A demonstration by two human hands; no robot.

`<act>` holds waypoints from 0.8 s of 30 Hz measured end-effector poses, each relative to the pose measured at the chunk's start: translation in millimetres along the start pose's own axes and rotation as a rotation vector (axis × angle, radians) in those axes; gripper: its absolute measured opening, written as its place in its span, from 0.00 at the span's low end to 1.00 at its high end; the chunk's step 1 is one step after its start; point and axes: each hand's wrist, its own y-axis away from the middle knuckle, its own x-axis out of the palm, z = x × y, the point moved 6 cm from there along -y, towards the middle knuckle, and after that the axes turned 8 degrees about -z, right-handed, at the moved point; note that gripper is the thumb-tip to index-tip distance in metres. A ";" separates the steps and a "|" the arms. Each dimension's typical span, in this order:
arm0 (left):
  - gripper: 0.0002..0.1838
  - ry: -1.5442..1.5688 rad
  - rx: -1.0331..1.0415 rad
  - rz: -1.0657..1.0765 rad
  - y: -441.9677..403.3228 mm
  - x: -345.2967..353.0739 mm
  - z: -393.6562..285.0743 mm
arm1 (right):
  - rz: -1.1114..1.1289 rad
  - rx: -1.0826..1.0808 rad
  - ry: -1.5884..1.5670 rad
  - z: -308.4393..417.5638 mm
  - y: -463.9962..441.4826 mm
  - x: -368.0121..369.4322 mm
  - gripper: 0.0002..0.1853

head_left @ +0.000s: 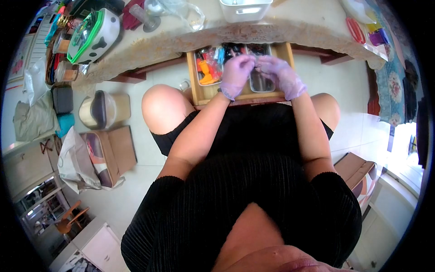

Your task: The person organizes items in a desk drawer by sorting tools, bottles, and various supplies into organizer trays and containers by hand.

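Note:
Below the table edge a wooden drawer (209, 94) is pulled out. A clear tray on its left side holds an orange item (206, 74) and small red and blue things. On the right side stands a clear container (262, 85) with dark contents. My left hand (238, 72), in a thin purple glove, is over the middle of the drawer with its fingertips pinched together. My right hand (279, 74), gloved the same way, is over the right container, its fingers bent toward the left fingertips. Whatever lies between the fingertips is too small to make out.
On the lace-covered table (181, 34) are a white basket (246, 12), a green-rimmed container (100, 38), a clear cylinder and red-handled scissors (355, 30). A bin (105, 110) and a cardboard box (121, 152) stand on the floor at the left.

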 end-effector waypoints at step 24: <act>0.11 -0.212 -0.114 0.033 15.5 12.5 15.4 | -0.068 0.045 0.203 -14.5 -10.8 -17.7 0.09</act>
